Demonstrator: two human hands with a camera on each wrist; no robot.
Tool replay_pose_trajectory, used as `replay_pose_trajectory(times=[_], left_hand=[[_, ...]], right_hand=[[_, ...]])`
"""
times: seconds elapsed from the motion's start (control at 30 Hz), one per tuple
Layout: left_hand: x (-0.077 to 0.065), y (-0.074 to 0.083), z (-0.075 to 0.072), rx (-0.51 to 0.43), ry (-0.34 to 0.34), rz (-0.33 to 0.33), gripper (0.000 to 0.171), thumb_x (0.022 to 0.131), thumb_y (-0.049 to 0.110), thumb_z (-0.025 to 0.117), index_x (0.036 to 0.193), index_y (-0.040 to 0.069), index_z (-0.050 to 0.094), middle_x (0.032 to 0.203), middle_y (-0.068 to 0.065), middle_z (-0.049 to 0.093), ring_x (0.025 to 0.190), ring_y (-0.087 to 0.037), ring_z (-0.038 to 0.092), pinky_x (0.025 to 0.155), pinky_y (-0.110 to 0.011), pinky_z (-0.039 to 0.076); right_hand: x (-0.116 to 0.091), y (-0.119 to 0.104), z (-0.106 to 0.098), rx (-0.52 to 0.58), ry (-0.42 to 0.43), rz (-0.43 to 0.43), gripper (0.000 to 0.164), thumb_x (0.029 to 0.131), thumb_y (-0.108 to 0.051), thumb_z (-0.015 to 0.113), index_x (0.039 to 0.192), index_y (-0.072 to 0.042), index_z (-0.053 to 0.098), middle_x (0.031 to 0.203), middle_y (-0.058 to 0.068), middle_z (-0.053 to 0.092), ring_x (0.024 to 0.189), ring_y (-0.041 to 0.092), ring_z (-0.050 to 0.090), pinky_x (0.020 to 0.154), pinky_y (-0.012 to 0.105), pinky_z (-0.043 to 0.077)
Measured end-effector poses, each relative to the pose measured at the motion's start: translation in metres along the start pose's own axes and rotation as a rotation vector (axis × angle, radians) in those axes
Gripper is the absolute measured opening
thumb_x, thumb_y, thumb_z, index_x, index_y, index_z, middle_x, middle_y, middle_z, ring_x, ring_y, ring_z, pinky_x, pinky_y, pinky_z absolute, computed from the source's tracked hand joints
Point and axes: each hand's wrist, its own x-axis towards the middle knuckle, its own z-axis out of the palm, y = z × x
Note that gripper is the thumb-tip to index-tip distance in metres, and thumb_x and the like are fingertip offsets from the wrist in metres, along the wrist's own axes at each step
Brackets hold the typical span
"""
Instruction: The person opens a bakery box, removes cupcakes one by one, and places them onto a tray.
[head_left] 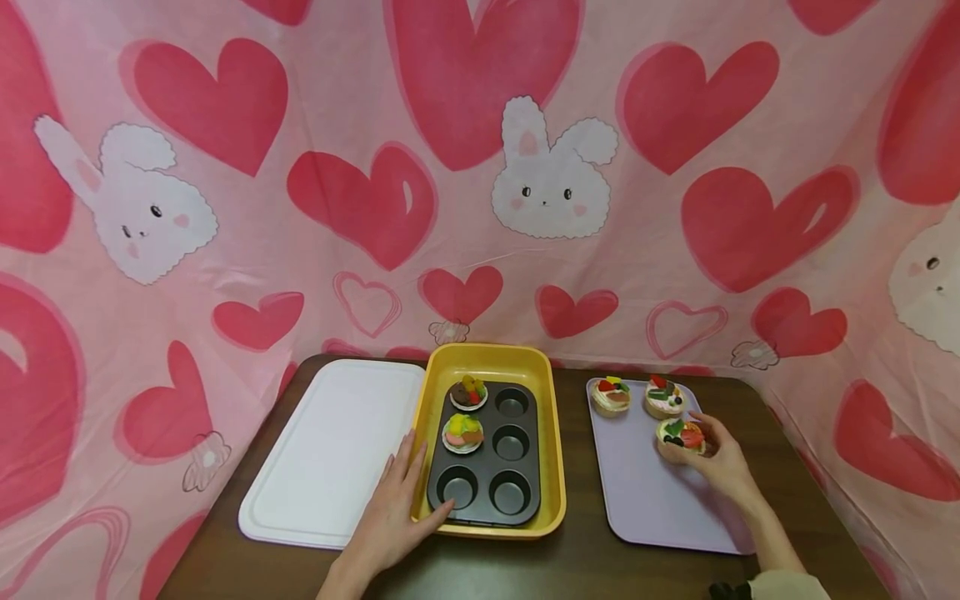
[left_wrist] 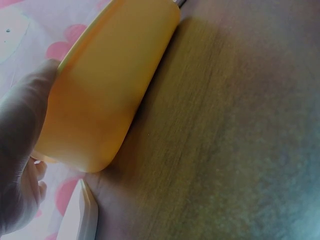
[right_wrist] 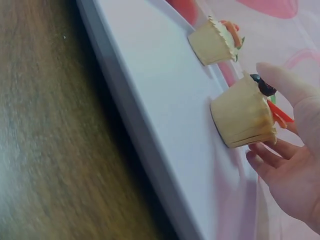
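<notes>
My right hand (head_left: 723, 462) has thumb and fingers around a fruit-topped cupcake (right_wrist: 242, 114) on the lilac tray (head_left: 645, 500). Dark berries and red slices show on its top, and its pale cup stands upright on the tray. Behind it are two more fruit-topped cupcakes, one at the far left (head_left: 611, 397) and one at the far middle (head_left: 664, 400). My left hand (head_left: 390, 512) rests on the near left corner of a yellow bin (head_left: 558, 492), fingers spread along its left side, thumb over the near rim. Inside lies a dark muffin pan (head_left: 486, 500).
Two cupcakes, one brown-topped (head_left: 468, 393) and one yellow-topped (head_left: 462, 433), sit in the muffin pan's left column. A white board (head_left: 330, 458) lies left of the bin on the brown table (head_left: 577, 567). A pink heart-patterned cloth (head_left: 465, 242) hangs behind.
</notes>
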Motion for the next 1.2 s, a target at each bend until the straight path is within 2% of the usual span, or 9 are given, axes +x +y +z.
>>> replay_pose_trajectory(times=[0.07, 0.17, 0.3, 0.43, 0.57, 0.67, 0.77, 1.0, 1.2], left_hand=[[0.000, 0.000, 0.000, -0.001, 0.000, 0.001, 0.107, 0.090, 0.068, 0.078, 0.172, 0.011, 0.038, 0.187, -0.008, 0.011, 0.168, -0.041, 0.032, 0.137, -0.061, 0.027], [0.001, 0.001, -0.001, -0.003, 0.000, 0.003, 0.108, 0.090, 0.068, 0.078, 0.172, 0.011, 0.037, 0.187, -0.008, 0.011, 0.168, -0.041, 0.032, 0.136, -0.061, 0.027], [0.001, 0.002, -0.002, -0.006, -0.003, 0.000, 0.107, 0.091, 0.068, 0.078, 0.172, 0.012, 0.037, 0.187, -0.008, 0.011, 0.168, -0.042, 0.032, 0.136, -0.062, 0.027], [0.000, 0.002, -0.003, -0.014, -0.014, -0.018, 0.107, 0.090, 0.069, 0.078, 0.172, 0.013, 0.037, 0.187, -0.007, 0.011, 0.168, -0.043, 0.032, 0.136, -0.063, 0.028], [-0.001, 0.001, -0.002, -0.037, -0.027, -0.037, 0.108, 0.089, 0.069, 0.079, 0.172, 0.014, 0.037, 0.188, -0.006, 0.011, 0.168, -0.043, 0.030, 0.136, -0.064, 0.027], [-0.001, 0.001, -0.002, -0.045, -0.029, -0.042, 0.108, 0.089, 0.068, 0.080, 0.173, 0.014, 0.037, 0.188, -0.006, 0.011, 0.169, -0.043, 0.029, 0.136, -0.064, 0.026], [-0.001, 0.003, -0.003, -0.028, -0.027, -0.035, 0.108, 0.089, 0.068, 0.079, 0.172, 0.013, 0.037, 0.188, -0.006, 0.011, 0.168, -0.042, 0.030, 0.137, -0.064, 0.026], [-0.001, 0.005, -0.005, -0.008, -0.035, -0.031, 0.108, 0.090, 0.070, 0.078, 0.172, 0.012, 0.038, 0.188, -0.007, 0.011, 0.168, -0.043, 0.031, 0.136, -0.064, 0.026], [-0.001, 0.006, -0.007, -0.012, -0.038, -0.040, 0.109, 0.089, 0.072, 0.076, 0.172, 0.013, 0.038, 0.187, -0.008, 0.012, 0.168, -0.043, 0.031, 0.136, -0.065, 0.027]], right_hand=[[0.000, -0.002, 0.000, -0.030, 0.037, -0.039, 0.080, 0.095, -0.017, 0.086, 0.157, 0.009, 0.043, 0.147, 0.042, 0.056, 0.103, -0.015, 0.052, 0.083, -0.002, 0.037], [0.000, -0.004, -0.001, -0.098, 0.094, -0.101, 0.080, 0.094, -0.019, 0.088, 0.155, 0.010, 0.044, 0.144, 0.041, 0.056, 0.117, 0.017, 0.064, 0.086, -0.006, 0.031], [-0.001, -0.010, 0.000, -0.181, 0.168, -0.225, 0.082, 0.090, -0.016, 0.090, 0.154, 0.011, 0.045, 0.143, 0.038, 0.053, 0.131, 0.052, 0.053, 0.103, 0.009, 0.038], [-0.004, -0.025, 0.005, -0.196, 0.201, -0.314, 0.084, 0.089, -0.014, 0.090, 0.157, 0.008, 0.045, 0.145, 0.035, 0.053, 0.134, 0.050, 0.051, 0.115, 0.031, 0.039], [-0.005, -0.047, 0.014, -0.167, 0.187, -0.356, 0.083, 0.091, -0.014, 0.089, 0.159, 0.002, 0.046, 0.151, 0.031, 0.052, 0.140, 0.047, 0.050, 0.122, 0.020, 0.033], [-0.003, -0.067, 0.024, -0.184, 0.177, -0.420, 0.080, 0.088, -0.012, 0.091, 0.156, 0.001, 0.050, 0.149, 0.028, 0.056, 0.136, 0.046, 0.055, 0.113, 0.030, 0.046], [0.001, -0.084, 0.037, -0.198, 0.155, -0.491, 0.078, 0.085, -0.010, 0.094, 0.151, 0.001, 0.054, 0.144, 0.024, 0.061, 0.128, 0.039, 0.060, 0.101, 0.022, 0.049], [0.011, -0.113, 0.059, -0.176, 0.028, -0.498, 0.078, 0.089, -0.016, 0.091, 0.155, -0.002, 0.051, 0.148, 0.024, 0.058, 0.140, 0.045, 0.055, 0.111, 0.073, 0.049], [0.025, -0.131, 0.076, -0.168, -0.067, -0.483, 0.082, 0.093, -0.023, 0.089, 0.160, -0.003, 0.046, 0.156, 0.023, 0.055, 0.145, 0.048, 0.054, 0.118, 0.074, 0.047]])
